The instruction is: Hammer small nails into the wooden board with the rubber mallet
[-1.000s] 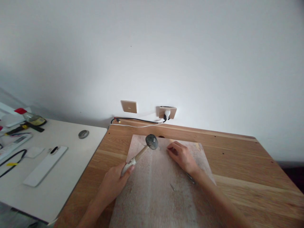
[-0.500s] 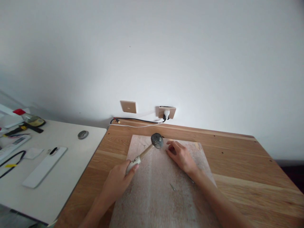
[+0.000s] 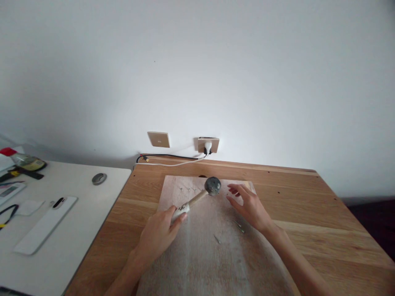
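My left hand (image 3: 158, 233) is wrapped around the pale, stained handle of a mallet (image 3: 212, 186). Its dark round head is held over the far part of a worn wooden board (image 3: 191, 259). To the right of the head, my right hand (image 3: 250, 207) hovers with fingers apart and nothing visible in it. A short row of small nails (image 3: 189, 189) stands in the board's far left area. Loose nails (image 3: 217, 239) lie on the board, a pair of them close to my right hand. Whether a nail stands behind the mallet head is hidden.
The board lies on a wooden table (image 3: 308, 234) against the wall. A socket (image 3: 208, 145) with a white plug and cables (image 3: 173, 160) is at the back. On the white table (image 3: 70, 230) at left are a white phone (image 3: 46, 226), a round metal piece (image 3: 99, 178) and a red-capped bottle (image 3: 29, 162).
My right hand has drawn back to the right and its fingers have opened. The mallet has moved slightly right, still in my left hand. The view has shifted to the right.
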Demonstrator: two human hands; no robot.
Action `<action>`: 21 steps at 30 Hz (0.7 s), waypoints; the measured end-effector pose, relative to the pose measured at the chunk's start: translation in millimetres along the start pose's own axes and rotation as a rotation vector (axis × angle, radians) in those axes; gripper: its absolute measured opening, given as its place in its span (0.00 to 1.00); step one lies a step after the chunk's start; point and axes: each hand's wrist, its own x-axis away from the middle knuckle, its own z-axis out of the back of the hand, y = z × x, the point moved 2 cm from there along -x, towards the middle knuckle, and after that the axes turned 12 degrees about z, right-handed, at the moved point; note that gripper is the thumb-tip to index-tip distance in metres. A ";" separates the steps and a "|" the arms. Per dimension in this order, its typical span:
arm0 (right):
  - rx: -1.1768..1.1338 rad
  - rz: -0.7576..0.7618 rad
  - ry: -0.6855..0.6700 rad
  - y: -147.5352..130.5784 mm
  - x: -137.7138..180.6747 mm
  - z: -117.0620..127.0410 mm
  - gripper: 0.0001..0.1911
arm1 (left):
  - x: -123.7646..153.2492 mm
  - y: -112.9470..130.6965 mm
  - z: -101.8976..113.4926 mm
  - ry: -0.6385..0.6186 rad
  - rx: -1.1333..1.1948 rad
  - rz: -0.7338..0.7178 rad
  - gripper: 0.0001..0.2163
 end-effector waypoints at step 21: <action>0.278 0.788 -0.413 -37.3 50.9 36.6 0.18 | 3.6 -34.2 3.2 0.078 0.253 0.094 0.21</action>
